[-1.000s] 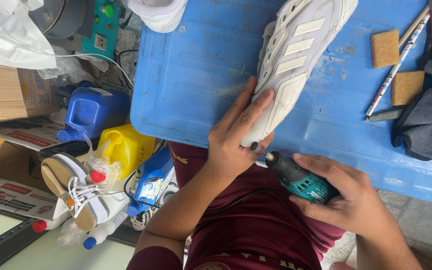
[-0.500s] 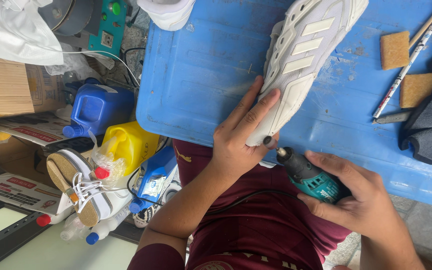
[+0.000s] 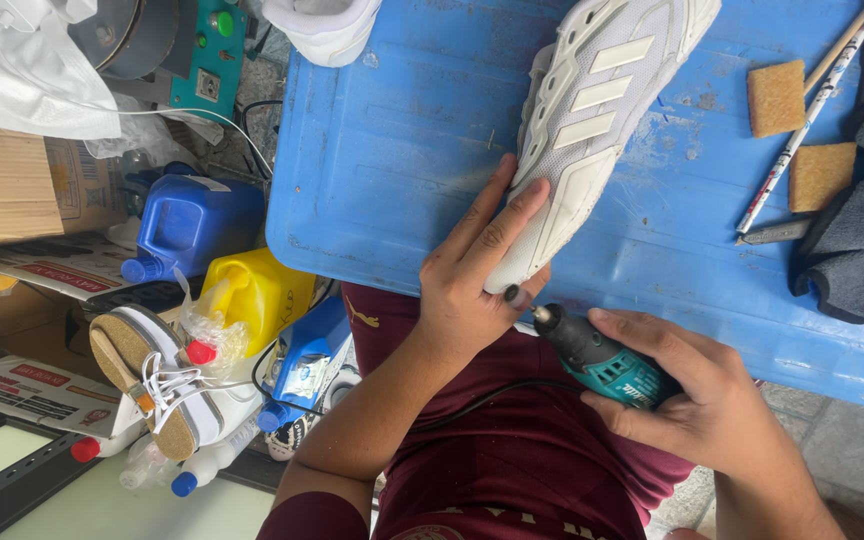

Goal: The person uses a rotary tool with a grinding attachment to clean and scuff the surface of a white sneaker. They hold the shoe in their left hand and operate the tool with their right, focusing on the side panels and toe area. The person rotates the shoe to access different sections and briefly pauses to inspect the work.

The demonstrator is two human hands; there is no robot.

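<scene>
My left hand (image 3: 472, 275) wraps the white sneaker (image 3: 577, 130) heel, fingers spread; right hand (image 3: 697, 395) grips the teal rotary tool (image 3: 602, 360), tip just beside the left thumb.

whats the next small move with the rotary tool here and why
Probably ease the rotary tool tip back onto the shoe heel edge: the left hand steadies the heel, and the tip in the right hand sits just beside it.

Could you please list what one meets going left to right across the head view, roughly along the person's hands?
Blue jug → yellow jug → left hand → rotary tool → right hand.
</scene>
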